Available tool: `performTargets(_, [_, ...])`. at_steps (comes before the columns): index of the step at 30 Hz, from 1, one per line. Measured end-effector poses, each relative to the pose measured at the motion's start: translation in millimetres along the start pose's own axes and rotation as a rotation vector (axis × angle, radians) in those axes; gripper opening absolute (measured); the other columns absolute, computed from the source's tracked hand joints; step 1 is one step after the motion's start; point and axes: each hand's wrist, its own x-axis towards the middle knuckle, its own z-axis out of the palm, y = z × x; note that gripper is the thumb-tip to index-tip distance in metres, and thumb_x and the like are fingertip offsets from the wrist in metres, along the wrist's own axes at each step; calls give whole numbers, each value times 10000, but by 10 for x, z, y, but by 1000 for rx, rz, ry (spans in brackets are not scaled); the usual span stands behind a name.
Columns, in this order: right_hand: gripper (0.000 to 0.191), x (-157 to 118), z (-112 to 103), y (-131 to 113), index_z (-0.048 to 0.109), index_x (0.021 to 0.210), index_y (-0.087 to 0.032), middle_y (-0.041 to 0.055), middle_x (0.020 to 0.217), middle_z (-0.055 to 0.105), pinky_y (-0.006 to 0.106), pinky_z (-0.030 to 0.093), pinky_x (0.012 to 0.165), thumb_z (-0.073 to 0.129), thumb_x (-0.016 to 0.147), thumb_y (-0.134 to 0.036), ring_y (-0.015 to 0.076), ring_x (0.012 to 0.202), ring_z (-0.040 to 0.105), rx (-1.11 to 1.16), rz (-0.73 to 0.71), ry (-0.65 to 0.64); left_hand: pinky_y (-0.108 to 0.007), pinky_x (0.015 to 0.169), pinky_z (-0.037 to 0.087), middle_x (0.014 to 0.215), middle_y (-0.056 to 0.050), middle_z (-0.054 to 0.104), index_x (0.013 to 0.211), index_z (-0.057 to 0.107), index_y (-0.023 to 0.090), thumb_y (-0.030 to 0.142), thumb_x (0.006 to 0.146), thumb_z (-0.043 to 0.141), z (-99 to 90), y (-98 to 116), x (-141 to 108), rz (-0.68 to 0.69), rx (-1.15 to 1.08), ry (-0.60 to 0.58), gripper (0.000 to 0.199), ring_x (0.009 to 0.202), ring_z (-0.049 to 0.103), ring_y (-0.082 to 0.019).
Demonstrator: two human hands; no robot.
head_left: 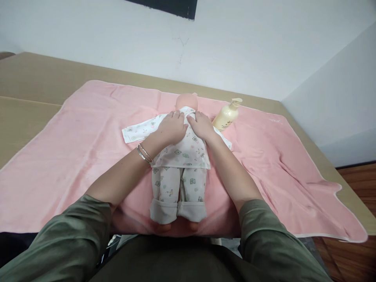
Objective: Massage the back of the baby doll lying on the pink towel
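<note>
A baby doll (186,103) lies stretched out with its head away from me, and no face shows on it. It wears a white printed top (182,152) and matching trousers (192,182) with turned-up cuffs. My left hand (173,127) rests palm down on the left side of the doll's upper body, fingers toward the shoulder. Opposite it, my right hand (202,125) lies flat near the right shoulder, its thumb apart from the fingers. Both hands are open and press on the cloth without gripping anything visible. The doll's right-side sleeve is partly hidden by my forearm.
Under the doll spreads a pink blanket (88,156), wrinkled at the right and reaching the table's front edge. A cream pump bottle (227,116) is just beyond my right hand. The wooden table (38,78) meets a white wall (117,39) at the back.
</note>
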Motion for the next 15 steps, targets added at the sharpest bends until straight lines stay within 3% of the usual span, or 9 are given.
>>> performTargets(2, [642, -95, -1, -121, 527, 1566, 21, 285, 1642, 523, 545, 341, 1321, 311, 1146, -413, 396, 1553, 486, -75, 20, 20, -479, 1327, 379, 1668, -241, 532, 1548, 521, 24, 265, 1046, 377, -82, 2, -8, 28, -29, -46, 575, 1577, 484, -344])
performTargets(5, [644, -376, 39, -432, 418, 1638, 66, 315, 1704, 426, 609, 309, 1337, 348, 1121, -312, 447, 1612, 403, -171, 3, 50, -418, 1203, 498, 1522, -185, 685, 1416, 654, 117, 252, 1035, 364, -148, -136, 63, -72, -144, -73, 498, 1403, 649, -308])
performTargets(7, [663, -569, 80, -637, 393, 1680, 19, 261, 1782, 318, 639, 230, 1380, 416, 1085, -270, 453, 1684, 273, -180, -94, -3, -401, 1148, 526, 1451, -173, 734, 1324, 711, 142, 313, 1063, 314, -129, -275, 131, -167, -242, -49, 505, 1316, 696, -300])
performTargets(9, [683, -661, 113, -747, 378, 1712, -41, 183, 1820, 269, 616, 151, 1421, 431, 1055, -220, 402, 1727, 180, -162, -166, -61, -401, 1132, 529, 1413, -184, 752, 1266, 737, 142, 370, 1086, 255, -76, -379, 182, -243, -310, -19, 562, 1286, 704, -301])
performTargets(12, [683, -518, 122, -635, 341, 1727, -42, 174, 1818, 279, 571, 133, 1437, 392, 1071, -229, 325, 1734, 196, -104, -155, -33, -456, 1132, 524, 1347, -233, 761, 1246, 728, 108, 362, 1086, 234, 0, -360, 183, -277, -233, 0, 578, 1264, 703, -343])
performTargets(15, [675, -196, 94, -318, 373, 1701, -19, 204, 1806, 297, 539, 190, 1425, 402, 1102, -329, 319, 1716, 258, -11, -95, 31, -525, 1225, 448, 1405, -290, 705, 1331, 666, 35, 284, 1068, 270, 31, -156, 97, -201, -52, 49, 536, 1357, 648, -390])
